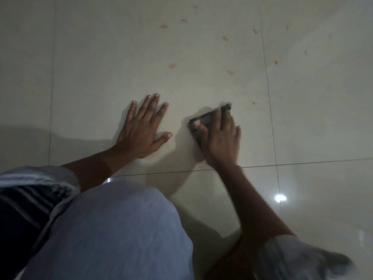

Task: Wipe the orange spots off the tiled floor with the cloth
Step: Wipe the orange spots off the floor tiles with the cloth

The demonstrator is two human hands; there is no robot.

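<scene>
The pale tiled floor (201,57) fills the view, with dark grout lines crossing beside and below the right hand. A bent knee in light trousers (121,229) sits below both hands. The left hand (142,128) lies flat on the floor, fingers spread, holding nothing. Just beside it, the right hand (220,140) presses down on a small dark cloth (203,120), blurred. Orange spots (172,66) are scattered on the floor beyond both hands' fingertips, the nearest just past the cloth.
</scene>
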